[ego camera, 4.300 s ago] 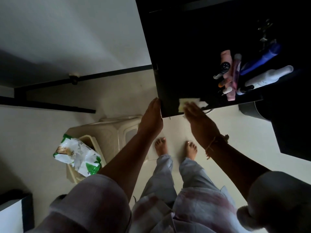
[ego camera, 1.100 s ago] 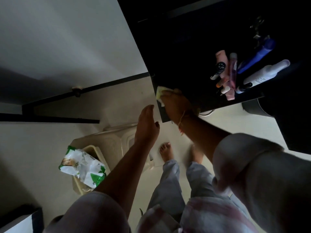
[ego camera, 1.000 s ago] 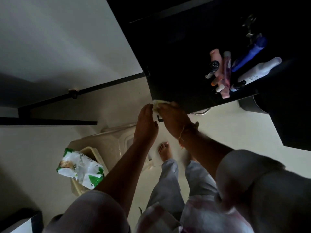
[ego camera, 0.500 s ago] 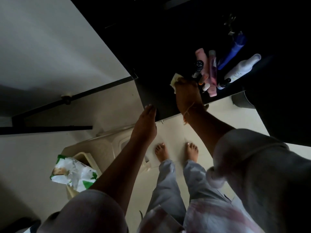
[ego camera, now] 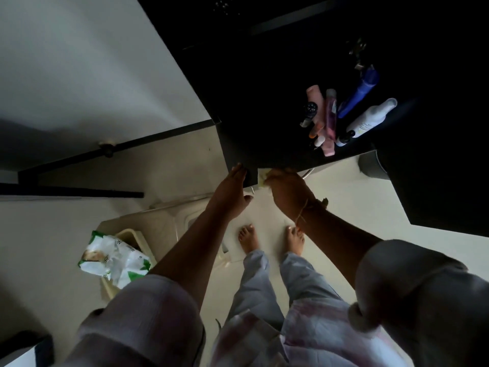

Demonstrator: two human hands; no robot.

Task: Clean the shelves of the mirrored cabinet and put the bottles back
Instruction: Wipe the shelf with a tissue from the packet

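The right hand (ego camera: 288,193), its fingers curled on the pale cloth (ego camera: 262,178), has come back from beside the bottles (ego camera: 329,120) to the front edge of the dark shelf (ego camera: 264,123), so one wiping stroke seems finished. The left hand (ego camera: 230,194) holds nothing; its straight fingers rest on the shelf's front left corner, just beside the cloth. Bare shelf lies toward 12 o'clock from the cloth, while the bottles stand close together toward 1 o'clock near the front edge, and in this dim view I cannot tell if the place under them is wiped.
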